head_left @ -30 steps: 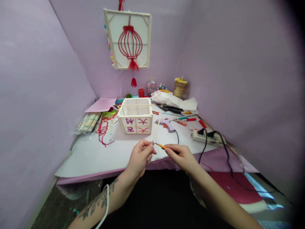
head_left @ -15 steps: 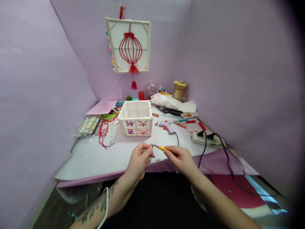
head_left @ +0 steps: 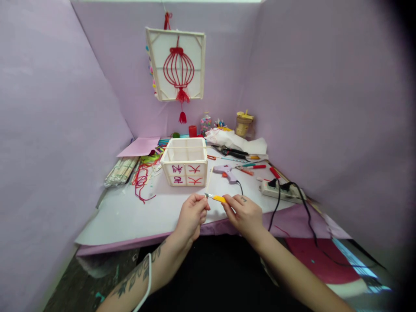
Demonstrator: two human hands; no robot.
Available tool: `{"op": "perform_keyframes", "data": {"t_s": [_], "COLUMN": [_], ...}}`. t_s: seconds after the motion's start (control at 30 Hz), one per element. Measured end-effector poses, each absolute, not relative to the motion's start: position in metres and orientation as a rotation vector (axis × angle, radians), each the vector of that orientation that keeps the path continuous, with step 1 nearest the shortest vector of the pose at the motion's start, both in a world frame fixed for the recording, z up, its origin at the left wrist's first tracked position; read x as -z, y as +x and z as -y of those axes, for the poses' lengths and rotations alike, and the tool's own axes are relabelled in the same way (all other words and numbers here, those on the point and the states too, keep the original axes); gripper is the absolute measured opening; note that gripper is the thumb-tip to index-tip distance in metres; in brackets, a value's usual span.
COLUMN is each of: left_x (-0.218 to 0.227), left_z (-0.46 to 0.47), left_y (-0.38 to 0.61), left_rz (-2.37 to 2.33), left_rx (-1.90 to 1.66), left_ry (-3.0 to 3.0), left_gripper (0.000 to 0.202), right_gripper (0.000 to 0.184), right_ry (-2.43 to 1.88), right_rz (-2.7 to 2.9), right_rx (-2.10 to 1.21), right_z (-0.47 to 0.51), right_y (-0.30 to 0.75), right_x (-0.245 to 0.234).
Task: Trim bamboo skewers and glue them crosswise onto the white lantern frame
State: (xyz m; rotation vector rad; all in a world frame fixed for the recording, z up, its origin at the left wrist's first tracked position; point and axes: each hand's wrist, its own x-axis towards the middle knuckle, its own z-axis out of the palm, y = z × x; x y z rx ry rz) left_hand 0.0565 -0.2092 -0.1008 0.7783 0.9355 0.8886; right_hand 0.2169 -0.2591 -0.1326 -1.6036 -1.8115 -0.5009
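Note:
My right hand is closed around the yellow handle of a craft knife, its blade pointing left. The blade tip meets the fingertips of my left hand, which pinches the near end of a thin pale wooden stick. From the fingers the stick runs up and away, over the table. Just beyond my hands stands a white open-topped box lantern frame with purple and red characters on its front. A lilac glue gun lies to its right.
A finished lantern hangs above the white table. Red yarn and bundled sticks lie left. Black-handled pruners, markers and a power strip with black cords lie right.
The knife has turned in my right hand, so more of its yellow handle and the back of the hand show. The stick stands more upright. My left hand keeps its pinch.

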Motion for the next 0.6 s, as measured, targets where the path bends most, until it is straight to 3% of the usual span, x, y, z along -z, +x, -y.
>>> {"op": "perform_keyframes", "data": {"t_s": [0.17, 0.33, 0.6], "left_x": [0.104, 0.101, 0.099], "left_z": [0.208, 0.209, 0.208], "left_y": [0.056, 0.055, 0.054], "left_rz": [-0.929, -0.919, -0.908], "left_rx": [-0.891, -0.892, -0.913], "left_ry": [0.739, 0.783, 0.843], "left_gripper": [0.035, 0.034, 0.034], "right_gripper": [0.023, 0.027, 0.041], "right_ry": [-1.606, -1.547, -1.504], "right_rz": [1.798, 1.693, 1.450], "right_rx": [0.392, -0.337, -0.938], "right_z": [0.258, 0.255, 0.251], "right_y": [0.218, 0.221, 0.219], "right_x": [0.140, 0.140, 0.127]}}
